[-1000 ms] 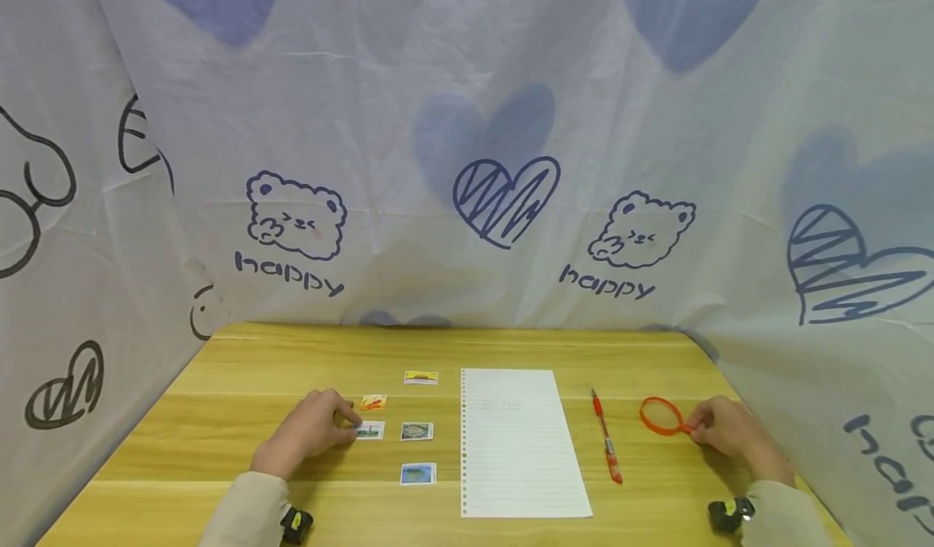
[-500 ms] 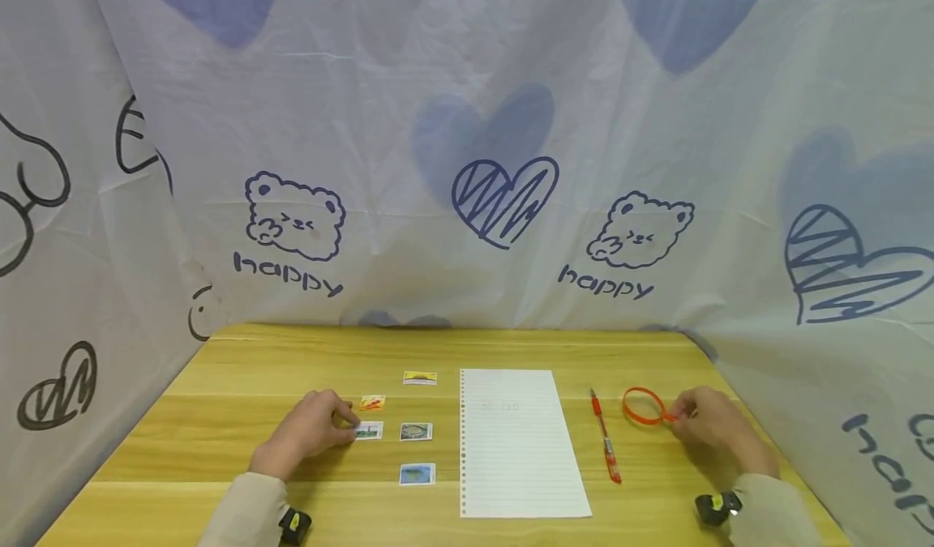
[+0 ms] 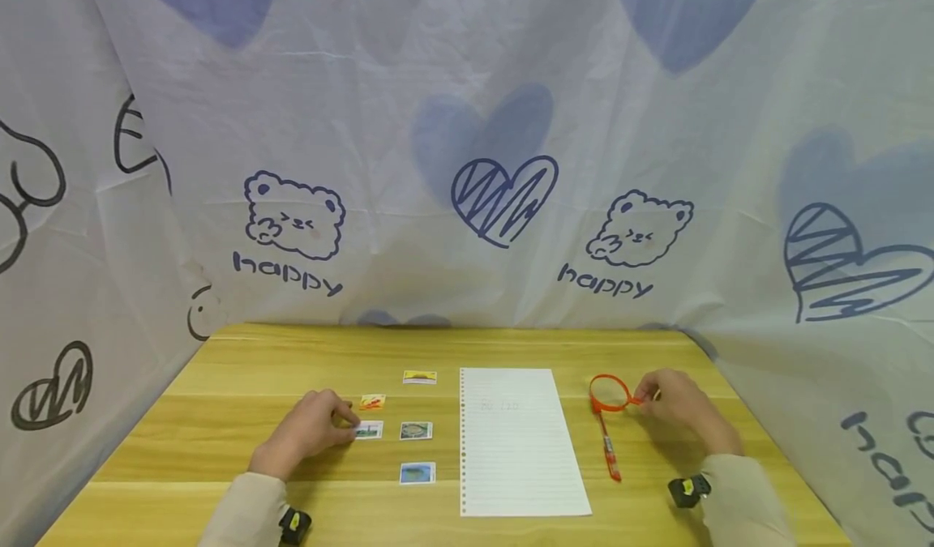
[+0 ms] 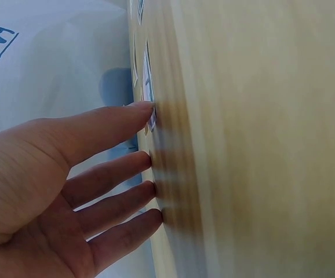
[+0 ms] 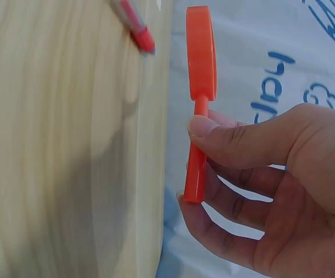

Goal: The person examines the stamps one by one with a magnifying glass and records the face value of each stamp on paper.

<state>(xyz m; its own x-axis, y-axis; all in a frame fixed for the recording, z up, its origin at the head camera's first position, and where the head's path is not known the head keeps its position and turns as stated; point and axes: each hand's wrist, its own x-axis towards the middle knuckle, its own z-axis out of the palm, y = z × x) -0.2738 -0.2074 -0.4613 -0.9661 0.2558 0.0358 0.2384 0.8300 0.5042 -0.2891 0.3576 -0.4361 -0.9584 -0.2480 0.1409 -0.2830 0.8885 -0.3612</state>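
My right hand [image 3: 679, 408] pinches the handle of a red magnifying glass [image 5: 200, 58] between thumb and fingers, holding it above the table at the right. In the head view its round lens overlaps the tip end of a red pen [image 3: 609, 447]. At the left, my left hand [image 3: 308, 432] rests on the table, fingers extended. Its thumb touches the near edge of a small green-and-white stamp [image 3: 370, 430]. Around that stamp lie a red-and-yellow stamp [image 3: 372, 402], a yellow stamp [image 3: 420, 377], a grey-green stamp [image 3: 416, 430] and a blue stamp [image 3: 417, 472].
A lined sheet of paper [image 3: 521, 450] with punched holes and faint writing lies between the stamps and the pen. The wooden table [image 3: 182, 450] meets a hanging cloth [image 3: 409, 231] printed with hearts and bears at its back and sides.
My right hand has carried the magnifying glass leftward and a little up, so that its lens now overlaps the pen's tip end. My left hand stays in place at the stamp.
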